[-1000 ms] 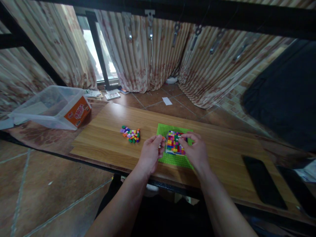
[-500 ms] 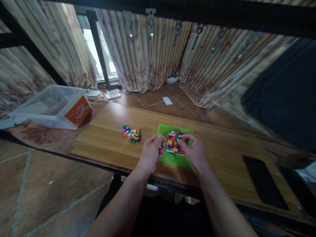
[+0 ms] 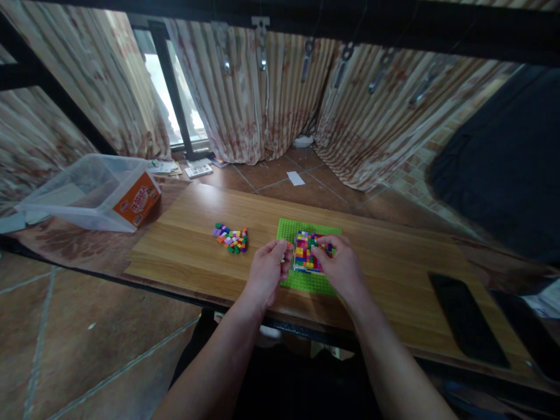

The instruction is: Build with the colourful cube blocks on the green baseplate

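A green studded baseplate (image 3: 306, 284) lies on the wooden board, carrying a block of many-coloured toy bricks (image 3: 305, 252). My left hand (image 3: 270, 263) is closed at the left side of the block, with a small orange brick (image 3: 289, 246) showing at its fingertips. Over the right part of the block is my right hand (image 3: 341, 259), thumb and forefinger drawn close together on top of the bricks. Whatever sits between those fingertips is too small to make out. To the left lies a loose pile of coloured bricks (image 3: 231, 238).
A clear plastic bin (image 3: 94, 192) with an orange label stands at the left. A black phone-like slab (image 3: 468, 318) rests on the right of the wooden board (image 3: 184, 245), with another dark slab (image 3: 527, 332) beyond it. Curtains (image 3: 280, 99) hang behind.
My right hand has shifted very slightly left over the brick block. The left hand stays almost in place, and the whole view has moved a little.
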`<state>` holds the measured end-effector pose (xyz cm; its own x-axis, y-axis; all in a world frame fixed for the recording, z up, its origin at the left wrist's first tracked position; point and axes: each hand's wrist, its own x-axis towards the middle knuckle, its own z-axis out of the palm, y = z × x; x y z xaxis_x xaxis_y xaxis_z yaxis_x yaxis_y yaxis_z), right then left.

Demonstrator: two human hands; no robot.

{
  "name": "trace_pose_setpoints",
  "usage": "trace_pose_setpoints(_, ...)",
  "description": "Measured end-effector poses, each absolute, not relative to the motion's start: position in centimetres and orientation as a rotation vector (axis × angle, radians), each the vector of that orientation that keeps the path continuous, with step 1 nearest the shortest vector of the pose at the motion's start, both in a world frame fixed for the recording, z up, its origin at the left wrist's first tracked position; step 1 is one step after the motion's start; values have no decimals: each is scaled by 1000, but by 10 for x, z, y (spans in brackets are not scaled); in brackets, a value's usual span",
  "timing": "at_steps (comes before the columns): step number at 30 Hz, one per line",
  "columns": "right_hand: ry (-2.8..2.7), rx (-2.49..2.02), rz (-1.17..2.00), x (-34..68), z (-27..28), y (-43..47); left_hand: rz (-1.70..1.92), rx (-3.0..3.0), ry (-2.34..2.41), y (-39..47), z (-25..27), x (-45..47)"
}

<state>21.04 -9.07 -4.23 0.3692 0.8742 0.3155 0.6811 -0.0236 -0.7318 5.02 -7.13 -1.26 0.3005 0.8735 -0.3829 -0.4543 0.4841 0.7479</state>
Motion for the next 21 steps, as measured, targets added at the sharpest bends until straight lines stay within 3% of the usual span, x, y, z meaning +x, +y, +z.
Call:
trace_pose_setpoints(8,-1372,-1653,151,204,-25,-102,927,602,875,-73,-12,52)
trace_pose_setpoints(21,-1503,-1383,467,182,-19,-105,843,547,770,-76,-10,53)
